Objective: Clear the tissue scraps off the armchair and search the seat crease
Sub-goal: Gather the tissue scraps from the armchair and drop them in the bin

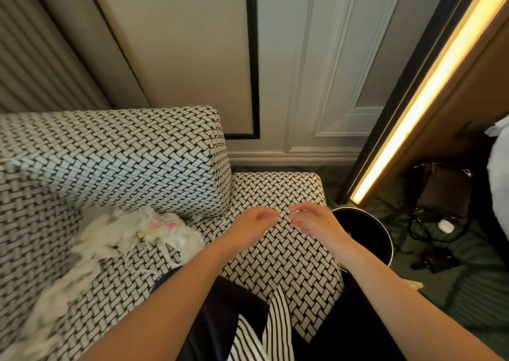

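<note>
The armchair (110, 154) is covered in black-and-white woven-pattern fabric. A heap of white tissue scraps (132, 231), with a pink and yellow bit among them, lies on its seat at the left, and more white scraps trail toward the lower left. My left hand (256, 220) and my right hand (314, 219) hover side by side over the right armrest (278, 195), fingers loosely curled, fingertips almost meeting. Neither hand holds anything that I can see. The seat crease lies behind the tissue heap, under the backrest.
A round black waste bin (369, 231) stands on the floor right of the armrest. Cables, a white charger (445, 225) and a dark bag (443, 190) lie on the green carpet at right. A lit strip light (429, 85) runs along the wall.
</note>
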Available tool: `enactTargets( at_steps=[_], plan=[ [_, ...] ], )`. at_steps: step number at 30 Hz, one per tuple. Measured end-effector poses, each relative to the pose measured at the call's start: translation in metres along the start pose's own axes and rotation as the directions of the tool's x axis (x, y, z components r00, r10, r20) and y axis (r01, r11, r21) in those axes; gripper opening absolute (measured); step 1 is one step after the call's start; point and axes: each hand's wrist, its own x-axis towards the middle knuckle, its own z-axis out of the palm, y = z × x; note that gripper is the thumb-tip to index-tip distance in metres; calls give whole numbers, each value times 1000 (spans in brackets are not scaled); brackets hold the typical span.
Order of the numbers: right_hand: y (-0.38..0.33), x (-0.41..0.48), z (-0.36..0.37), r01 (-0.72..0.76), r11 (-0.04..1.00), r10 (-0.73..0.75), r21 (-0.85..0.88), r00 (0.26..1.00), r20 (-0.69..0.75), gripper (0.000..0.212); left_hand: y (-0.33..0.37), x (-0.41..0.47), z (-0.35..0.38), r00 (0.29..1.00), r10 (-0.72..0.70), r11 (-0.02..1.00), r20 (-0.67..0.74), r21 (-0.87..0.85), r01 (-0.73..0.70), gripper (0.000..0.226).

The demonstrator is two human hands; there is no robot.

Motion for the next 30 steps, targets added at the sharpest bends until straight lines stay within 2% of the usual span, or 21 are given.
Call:
enactTargets(
  at_steps=[3,7,11,14,18,22,26,30],
  plan=[
    [-20,-11,28,94,995,-93,-19,994,56,21,-13,-17,-26,997,14,999,-71,-46,-17,31],
    [-36,-20,72,144,987,-131,-77,980,150,22,-45,-42,-61,982,-25,992,-188,-129,1,28],
    [-37,-23,123,172,975,-138,-140,964,226,19,-83,-64,-90,948,-117,977,-296,-203,57,20],
    [-32,-22,157,171,957,-109,-235,961,255,26,-108,-77,-103,915,-203,954,-347,-281,105,19],
    [-21,-11,187,247,910,-122,-333,927,354,31,-135,-89,-111,876,-350,886,-332,-421,194,18],
    [-35,0,206,285,845,-104,-452,917,385,35,-157,-99,-118,827,-465,811,-316,-527,255,13],
    [-57,3,223,302,828,-69,-472,891,450,36,-168,-106,-122,813,-490,785,-314,-565,255,23],
    [-63,1,235,273,872,-16,-406,845,534,40,-172,-109,-125,791,-517,762,-326,-597,252,18]
  ],
)
